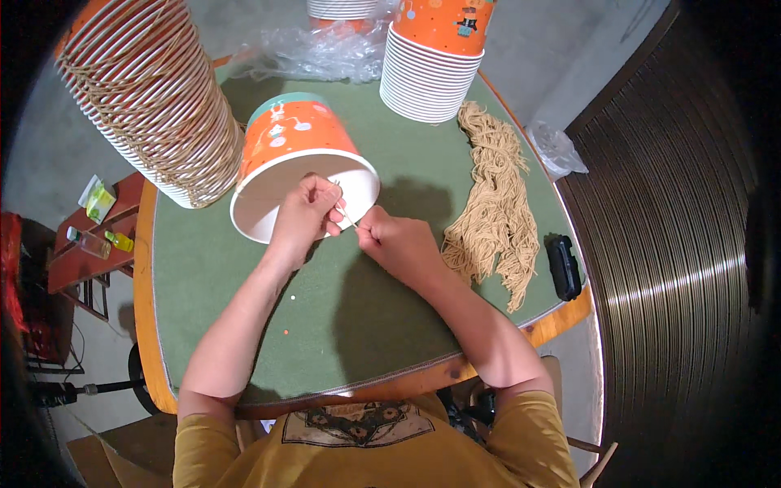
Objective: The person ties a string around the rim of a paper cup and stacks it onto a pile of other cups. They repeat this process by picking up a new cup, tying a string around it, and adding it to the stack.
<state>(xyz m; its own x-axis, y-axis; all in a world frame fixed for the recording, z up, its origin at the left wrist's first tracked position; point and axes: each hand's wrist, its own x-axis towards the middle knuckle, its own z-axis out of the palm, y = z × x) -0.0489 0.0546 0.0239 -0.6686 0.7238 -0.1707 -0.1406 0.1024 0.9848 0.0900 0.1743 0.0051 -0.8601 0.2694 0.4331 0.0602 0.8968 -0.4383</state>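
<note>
An orange paper bucket (305, 130) with a white inside lies on its side on the green cloth, its mouth turned toward me. In front of that mouth my left hand (307, 213) pinches a thin tan cord (347, 216). My right hand (394, 241) is closed on the same cord a little lower and to the right, so a short piece shows stretched between the two hands. Whether the cord passes through the bucket's wall is hidden by my fingers. To the right lies a long loose bundle of tan cords (493, 203).
A tall leaning stack of buckets (154, 98) strung with cord stands at left. Another nested stack (431, 73) stands at the far right, near crumpled clear plastic (313, 53). A black case (563, 267) rests by the table's right edge. A red stool (77, 264) holds small bottles.
</note>
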